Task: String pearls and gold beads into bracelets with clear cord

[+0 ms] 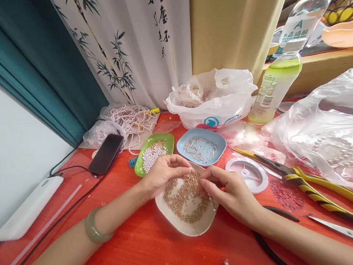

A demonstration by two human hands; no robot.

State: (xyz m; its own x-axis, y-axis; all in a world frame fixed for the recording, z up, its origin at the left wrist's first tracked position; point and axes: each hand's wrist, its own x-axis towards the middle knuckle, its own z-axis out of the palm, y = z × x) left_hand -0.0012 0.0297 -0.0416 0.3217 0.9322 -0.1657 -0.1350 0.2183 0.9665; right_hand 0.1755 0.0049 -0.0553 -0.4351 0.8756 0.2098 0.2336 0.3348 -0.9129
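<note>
Over a cream dish [169, 218] of small gold beads [185, 198], my two hands work close together. My left hand [168, 175] is closed in a pinch at the dish's far edge; a tiny pale thing shows at its fingertips, too small to name. My right hand [225, 186] pinches at the dish's right side, and a short string of beads [213, 204] hangs below its fingers. A thin thread seems to cross the dish. Behind stand a green dish [169, 141] with white pearl beads [153, 154] and a blue dish [185, 158] of metal pins [201, 149].
To the right lie a white spool [247, 174], yellow-and-black pliers [313, 190] and scissors [344, 228]. A bottle [273, 87] and a white plastic bag [214, 104] stand behind. At left are a phone [107, 153], pearl strings [134, 118] and a white power bank [29, 209].
</note>
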